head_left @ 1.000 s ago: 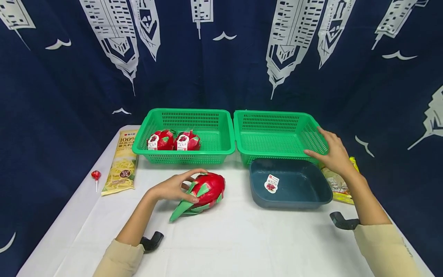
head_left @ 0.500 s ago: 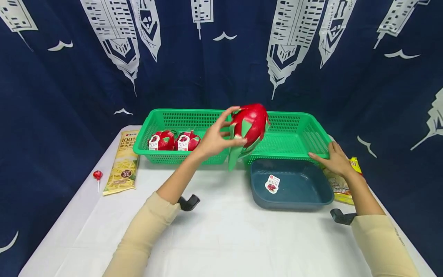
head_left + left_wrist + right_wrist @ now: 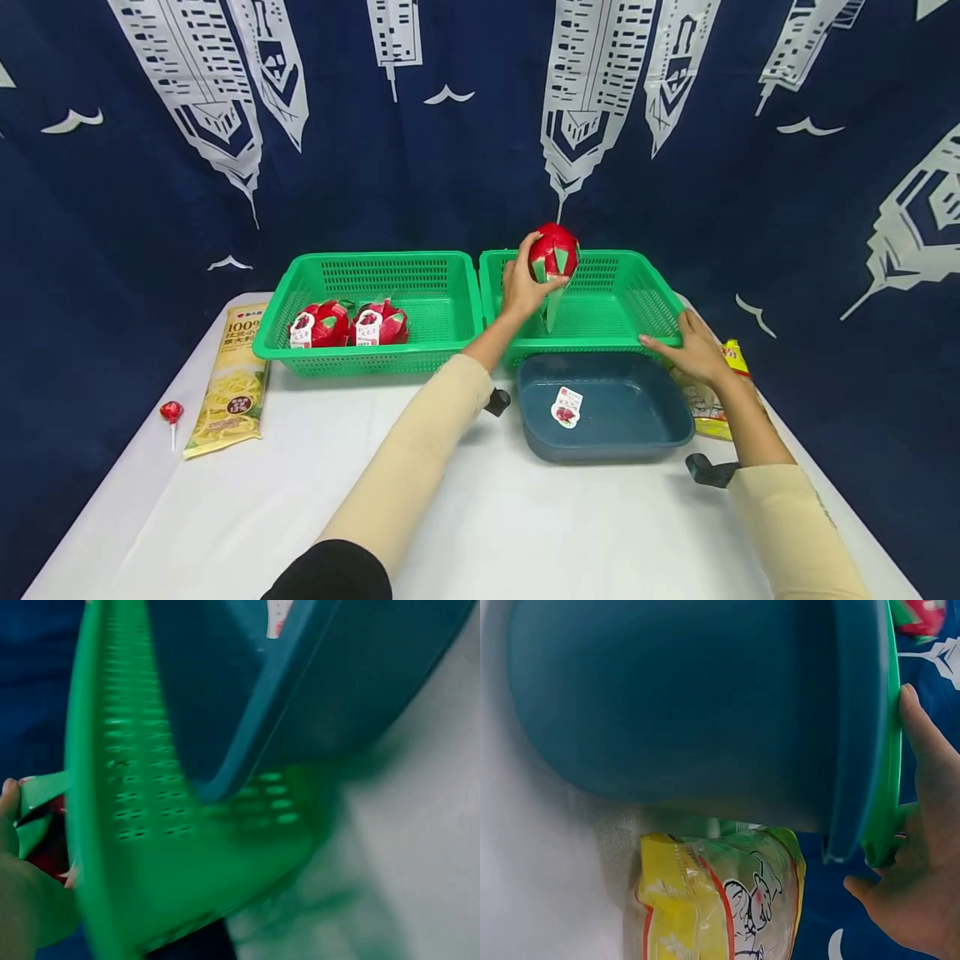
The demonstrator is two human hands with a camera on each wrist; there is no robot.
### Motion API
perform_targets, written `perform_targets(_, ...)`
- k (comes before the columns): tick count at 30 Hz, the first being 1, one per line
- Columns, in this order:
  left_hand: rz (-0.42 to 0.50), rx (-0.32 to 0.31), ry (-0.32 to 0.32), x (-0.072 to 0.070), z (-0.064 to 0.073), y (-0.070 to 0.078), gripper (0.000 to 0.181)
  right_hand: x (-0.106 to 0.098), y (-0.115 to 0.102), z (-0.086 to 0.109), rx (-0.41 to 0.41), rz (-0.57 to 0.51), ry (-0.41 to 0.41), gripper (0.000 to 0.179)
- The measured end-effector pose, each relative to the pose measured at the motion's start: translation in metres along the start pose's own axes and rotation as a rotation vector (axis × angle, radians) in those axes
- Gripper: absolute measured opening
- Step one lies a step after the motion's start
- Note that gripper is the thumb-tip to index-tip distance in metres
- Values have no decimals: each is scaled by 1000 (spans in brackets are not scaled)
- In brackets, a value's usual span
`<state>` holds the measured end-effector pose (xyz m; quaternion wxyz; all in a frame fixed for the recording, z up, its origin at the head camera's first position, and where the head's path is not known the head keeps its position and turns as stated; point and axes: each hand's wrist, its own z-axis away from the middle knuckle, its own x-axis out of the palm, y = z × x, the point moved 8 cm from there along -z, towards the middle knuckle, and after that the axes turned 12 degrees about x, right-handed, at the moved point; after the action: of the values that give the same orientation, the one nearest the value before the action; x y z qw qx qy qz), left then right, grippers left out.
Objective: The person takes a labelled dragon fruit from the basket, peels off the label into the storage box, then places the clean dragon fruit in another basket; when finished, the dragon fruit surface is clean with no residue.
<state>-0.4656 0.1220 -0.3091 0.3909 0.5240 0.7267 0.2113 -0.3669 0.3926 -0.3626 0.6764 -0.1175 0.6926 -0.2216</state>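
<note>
My left hand (image 3: 525, 285) grips a red dragon fruit (image 3: 557, 250) with green leaf tips, holding it above the right green basket (image 3: 592, 342). One long leaf hangs down toward the basket's inside. At that basket's front right corner, my right hand (image 3: 693, 348) holds the rim, thumb along the front edge and fingers round the side. In the right wrist view the hand (image 3: 926, 855) pinches the green rim (image 3: 891, 750). The left wrist view is blurred; only part of the left hand (image 3: 30, 892) and the fruit (image 3: 51, 851) show behind the basket wall.
Left of it stands another green basket (image 3: 375, 363) with two labelled dragon fruits (image 3: 328, 323). A dark blue tub (image 3: 622, 408) with a sticker sits in front of the right basket. A noodle bag (image 3: 232, 383), a lollipop (image 3: 172, 412) and a yellow packet (image 3: 708, 408) lie at the sides.
My left hand has lifted the dragon fruit off the table and carried it right and away, over the right basket. The right hand has settled onto that basket's rim. The head view has shifted slightly.
</note>
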Motion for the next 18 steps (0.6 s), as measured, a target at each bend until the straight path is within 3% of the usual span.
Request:
perform_targets(4, -9, -154, -21, 18, 9, -21, 79, 1, 1, 1, 22, -11, 2, 101)
perform_targets(7, 38, -327, -59, 32, 16, -42, 78, 4, 2, 1, 37, -11, -4, 101)
perform_targets(9, 84, -469, -110, 46, 17, -66, 80, 4, 2, 1, 40, -13, -3, 101)
perform_targets(12, 102, -539, -203, 72, 9, -112, 89, 4, 2, 0, 37, -13, 7, 101)
perform_targets(14, 126, -537, -277, 89, 2, -140, 96, 3, 1, 0, 40, -12, 14, 101)
perform_targets(16, 132, -514, -337, 92, 1, -141, 101, 2, 2, 0, 45, -11, 22, 101)
perform_targets(18, 155, -535, -387, 85, 6, -124, 101, 2, 2, 1, 51, -7, 25, 101)
